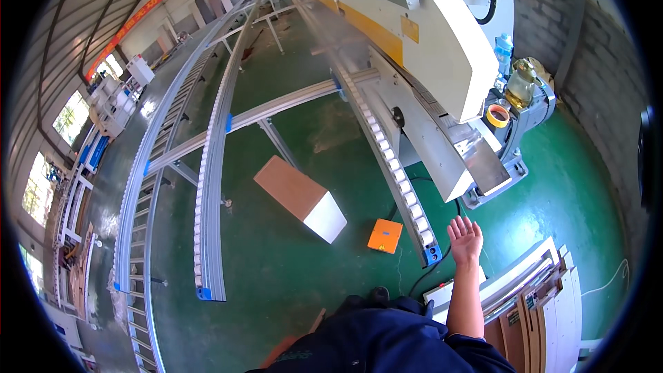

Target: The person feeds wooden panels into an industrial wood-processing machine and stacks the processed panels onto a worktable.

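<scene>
The right hand (465,237) reaches straight out on a bare forearm, fingers spread, palm down, holding nothing. The roller rail (397,166) ends just beside it at nine o'clock; stacked panels (545,304) lie at four o'clock, probably below. The left hand is unseen.

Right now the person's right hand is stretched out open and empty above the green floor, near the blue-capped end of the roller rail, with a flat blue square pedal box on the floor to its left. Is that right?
Not quite: the head view shows the flat square pedal box is orange, not blue. The rest holds: the right hand is open and empty above the green floor, near the blue-capped end of the roller rail.
</scene>
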The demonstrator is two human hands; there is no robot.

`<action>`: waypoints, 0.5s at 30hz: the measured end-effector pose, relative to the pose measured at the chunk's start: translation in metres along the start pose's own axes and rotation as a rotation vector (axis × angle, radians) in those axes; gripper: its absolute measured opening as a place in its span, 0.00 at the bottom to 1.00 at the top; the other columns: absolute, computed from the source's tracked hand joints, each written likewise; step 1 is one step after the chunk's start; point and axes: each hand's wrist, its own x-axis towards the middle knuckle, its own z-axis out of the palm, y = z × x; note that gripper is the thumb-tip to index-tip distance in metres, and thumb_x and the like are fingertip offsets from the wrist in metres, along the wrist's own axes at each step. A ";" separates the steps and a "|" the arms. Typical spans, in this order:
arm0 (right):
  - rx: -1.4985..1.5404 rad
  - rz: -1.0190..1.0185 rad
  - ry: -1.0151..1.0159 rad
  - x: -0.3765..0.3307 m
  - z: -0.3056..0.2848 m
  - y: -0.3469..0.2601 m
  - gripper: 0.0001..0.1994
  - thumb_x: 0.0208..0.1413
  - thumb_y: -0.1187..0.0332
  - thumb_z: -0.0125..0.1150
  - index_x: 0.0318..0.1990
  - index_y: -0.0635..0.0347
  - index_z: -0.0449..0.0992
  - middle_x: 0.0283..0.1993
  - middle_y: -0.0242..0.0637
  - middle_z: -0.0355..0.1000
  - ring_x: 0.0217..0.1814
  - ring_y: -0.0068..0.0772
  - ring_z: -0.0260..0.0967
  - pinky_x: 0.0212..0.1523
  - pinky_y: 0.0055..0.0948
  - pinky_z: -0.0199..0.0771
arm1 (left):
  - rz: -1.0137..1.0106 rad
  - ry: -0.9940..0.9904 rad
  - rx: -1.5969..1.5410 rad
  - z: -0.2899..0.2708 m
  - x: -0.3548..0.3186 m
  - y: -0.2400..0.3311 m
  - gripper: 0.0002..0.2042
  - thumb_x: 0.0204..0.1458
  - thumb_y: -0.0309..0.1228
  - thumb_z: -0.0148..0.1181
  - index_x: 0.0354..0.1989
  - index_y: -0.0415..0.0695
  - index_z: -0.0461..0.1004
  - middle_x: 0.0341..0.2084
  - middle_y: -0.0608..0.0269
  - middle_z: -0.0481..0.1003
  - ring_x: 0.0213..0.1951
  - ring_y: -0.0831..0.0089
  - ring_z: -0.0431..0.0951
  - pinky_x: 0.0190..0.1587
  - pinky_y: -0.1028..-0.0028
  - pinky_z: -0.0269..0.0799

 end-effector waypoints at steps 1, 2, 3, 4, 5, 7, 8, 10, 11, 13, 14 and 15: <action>0.000 -0.002 0.003 0.000 0.000 -0.001 0.25 0.63 0.58 0.44 0.62 0.65 0.58 0.64 0.50 0.60 0.64 0.51 0.60 0.63 0.48 0.62 | -0.006 -0.001 0.000 -0.001 0.002 0.002 0.31 0.48 0.61 0.53 0.36 0.40 0.78 0.31 0.48 0.77 0.38 0.57 0.78 0.43 0.63 0.70; 0.023 0.001 -0.005 0.000 0.001 0.000 0.26 0.63 0.58 0.44 0.64 0.65 0.55 0.66 0.50 0.58 0.66 0.51 0.59 0.64 0.48 0.60 | -0.012 -0.001 0.004 0.000 0.003 0.003 0.31 0.48 0.61 0.53 0.37 0.40 0.78 0.32 0.48 0.77 0.38 0.57 0.78 0.43 0.63 0.70; 0.045 0.005 -0.016 0.000 0.004 0.001 0.28 0.63 0.57 0.44 0.65 0.65 0.53 0.67 0.51 0.56 0.67 0.51 0.57 0.65 0.48 0.59 | -0.017 -0.001 0.007 -0.001 0.005 0.005 0.31 0.48 0.61 0.53 0.38 0.40 0.78 0.33 0.47 0.77 0.39 0.57 0.78 0.44 0.63 0.70; 0.045 0.005 -0.016 -0.001 0.006 0.002 0.28 0.63 0.57 0.44 0.65 0.65 0.53 0.67 0.51 0.56 0.67 0.51 0.57 0.65 0.48 0.59 | -0.023 0.002 0.014 -0.001 0.008 0.007 0.31 0.48 0.61 0.53 0.38 0.40 0.78 0.34 0.47 0.77 0.40 0.57 0.78 0.44 0.63 0.70; 0.067 0.008 -0.017 -0.001 0.009 0.003 0.29 0.63 0.57 0.44 0.66 0.65 0.50 0.68 0.51 0.55 0.68 0.51 0.55 0.66 0.48 0.58 | -0.032 0.010 0.025 -0.001 0.009 0.008 0.31 0.48 0.61 0.53 0.39 0.41 0.78 0.34 0.47 0.77 0.40 0.57 0.78 0.45 0.63 0.70; 0.091 0.006 -0.023 0.000 0.014 0.003 0.31 0.63 0.57 0.44 0.68 0.65 0.48 0.69 0.51 0.53 0.69 0.52 0.53 0.67 0.49 0.56 | -0.046 0.024 0.054 -0.005 0.012 0.018 0.31 0.48 0.61 0.53 0.41 0.41 0.78 0.36 0.47 0.78 0.42 0.57 0.77 0.46 0.64 0.70; 0.095 0.007 -0.028 0.002 0.017 0.004 0.31 0.63 0.57 0.44 0.68 0.65 0.47 0.69 0.51 0.52 0.70 0.52 0.52 0.67 0.49 0.55 | -0.059 0.035 0.066 -0.007 0.014 0.021 0.31 0.48 0.61 0.53 0.41 0.41 0.78 0.37 0.47 0.78 0.42 0.57 0.77 0.46 0.64 0.69; 0.105 0.008 -0.031 0.006 0.022 0.005 0.32 0.63 0.57 0.45 0.68 0.65 0.47 0.70 0.51 0.52 0.71 0.51 0.51 0.68 0.49 0.54 | -0.085 0.048 0.085 -0.009 0.014 0.025 0.32 0.48 0.61 0.53 0.43 0.42 0.78 0.39 0.47 0.78 0.44 0.57 0.77 0.47 0.64 0.69; 0.108 0.011 -0.039 0.008 0.026 0.006 0.31 0.63 0.57 0.45 0.68 0.66 0.47 0.69 0.52 0.53 0.70 0.52 0.52 0.67 0.50 0.55 | -0.091 0.050 0.088 -0.010 0.015 0.027 0.32 0.48 0.61 0.53 0.43 0.42 0.78 0.39 0.47 0.78 0.44 0.57 0.77 0.47 0.65 0.69; 0.110 0.013 -0.049 0.014 0.032 0.008 0.31 0.62 0.58 0.45 0.67 0.66 0.48 0.67 0.53 0.54 0.69 0.53 0.54 0.66 0.51 0.56 | -0.055 0.028 0.070 -0.016 0.012 0.033 0.31 0.48 0.62 0.52 0.45 0.45 0.78 0.40 0.47 0.78 0.45 0.56 0.77 0.48 0.64 0.69; 0.107 0.020 -0.065 0.018 0.034 0.010 0.32 0.62 0.58 0.46 0.68 0.66 0.47 0.68 0.53 0.54 0.69 0.53 0.53 0.67 0.51 0.55 | 0.000 0.019 0.144 -0.017 0.011 0.037 0.30 0.49 0.62 0.52 0.45 0.48 0.78 0.40 0.48 0.78 0.45 0.55 0.77 0.47 0.64 0.69; 0.105 0.028 -0.081 0.020 0.038 0.011 0.32 0.62 0.58 0.46 0.68 0.66 0.46 0.68 0.53 0.53 0.69 0.53 0.53 0.67 0.51 0.55 | 0.028 0.014 0.181 -0.017 0.006 0.041 0.29 0.49 0.62 0.52 0.46 0.50 0.78 0.40 0.48 0.78 0.44 0.55 0.77 0.47 0.64 0.69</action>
